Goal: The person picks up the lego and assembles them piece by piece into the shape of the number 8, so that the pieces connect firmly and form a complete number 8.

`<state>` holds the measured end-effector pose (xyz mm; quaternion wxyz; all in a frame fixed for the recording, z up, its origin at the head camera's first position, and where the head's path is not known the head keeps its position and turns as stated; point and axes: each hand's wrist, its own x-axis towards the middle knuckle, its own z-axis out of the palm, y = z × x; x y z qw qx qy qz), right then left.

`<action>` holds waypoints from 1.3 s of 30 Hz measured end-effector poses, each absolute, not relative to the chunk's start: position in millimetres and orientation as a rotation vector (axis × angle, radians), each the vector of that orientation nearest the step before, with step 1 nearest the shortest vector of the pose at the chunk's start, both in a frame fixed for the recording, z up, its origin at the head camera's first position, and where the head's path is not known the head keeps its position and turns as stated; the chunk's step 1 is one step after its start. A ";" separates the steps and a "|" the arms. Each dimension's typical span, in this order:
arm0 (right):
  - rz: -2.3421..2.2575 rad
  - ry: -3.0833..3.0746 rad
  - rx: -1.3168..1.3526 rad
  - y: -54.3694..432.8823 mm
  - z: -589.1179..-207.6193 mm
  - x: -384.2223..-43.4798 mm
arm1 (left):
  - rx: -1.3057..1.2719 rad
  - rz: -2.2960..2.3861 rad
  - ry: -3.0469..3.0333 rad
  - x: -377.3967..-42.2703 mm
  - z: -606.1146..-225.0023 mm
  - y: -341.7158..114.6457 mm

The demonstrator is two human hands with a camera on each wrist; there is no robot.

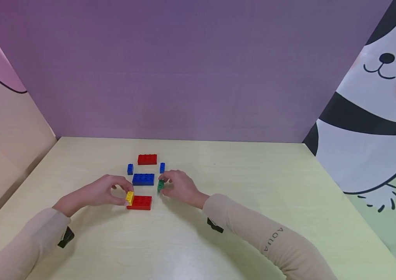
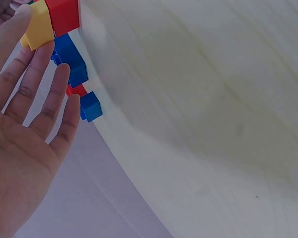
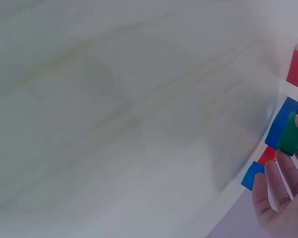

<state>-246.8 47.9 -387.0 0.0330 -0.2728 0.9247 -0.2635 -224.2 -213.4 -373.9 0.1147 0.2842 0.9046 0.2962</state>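
Note:
My left hand (image 1: 108, 190) pinches a small yellow toy brick (image 1: 129, 198) between thumb and fingers, over the left end of the near red brick (image 1: 142, 203). In the left wrist view the yellow brick (image 2: 38, 27) sits at the fingertips beside the red one (image 2: 64, 16). My right hand (image 1: 181, 188) pinches a small green brick (image 1: 161, 186), right of the large blue brick (image 1: 143, 179). The right wrist view shows the green brick (image 3: 290, 135) between thumb and fingertips, overlapping the blue brick (image 3: 282, 123).
Farther back lies another red brick (image 1: 147, 159), with one small blue brick (image 1: 130, 169) to its front left and another small blue brick (image 1: 162, 167) to its front right. The pale wooden table (image 1: 247, 175) meets a purple wall panel (image 1: 183, 77) at its back edge.

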 end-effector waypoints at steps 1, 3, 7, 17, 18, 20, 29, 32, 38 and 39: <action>-0.820 2.846 -0.840 48.1 -385.9 -246.7 | 0.833 0.869 2.651 -224.2 -373.9 -213.3; -0.830 2.849 -0.840 48.0 -383.8 -246.5 | 0.826 0.871 2.649 -224.2 -373.5 -213.1; -0.831 2.857 -0.827 47.5 -379.9 -245.5 | 0.833 0.870 2.643 -225.0 -373.1 -213.8; -0.829 2.832 -0.835 44.9 -374.3 -236.9 | 0.832 0.873 2.642 -226.2 -375.4 -214.5; -0.826 2.831 -0.847 44.6 -374.6 -235.8 | 0.833 0.874 2.642 -226.4 -375.5 -214.6; -0.814 2.833 -0.873 43.6 -376.1 -234.0 | 0.832 0.874 2.643 -226.6 -375.8 -214.8; -0.781 2.806 -0.954 36.3 -378.5 -224.7 | 0.864 0.881 2.629 -226.2 -374.8 -215.1; -0.770 2.808 -0.971 33.9 -377.7 -221.8 | 0.864 0.877 2.631 -225.9 -374.0 -215.0; -0.763 2.806 -0.965 29.2 -377.0 -217.7 | 0.869 0.881 2.629 -225.8 -373.2 -214.7; -0.764 2.803 -0.961 28.5 -376.9 -217.0 | 0.870 0.883 2.629 -225.9 -373.4 -214.9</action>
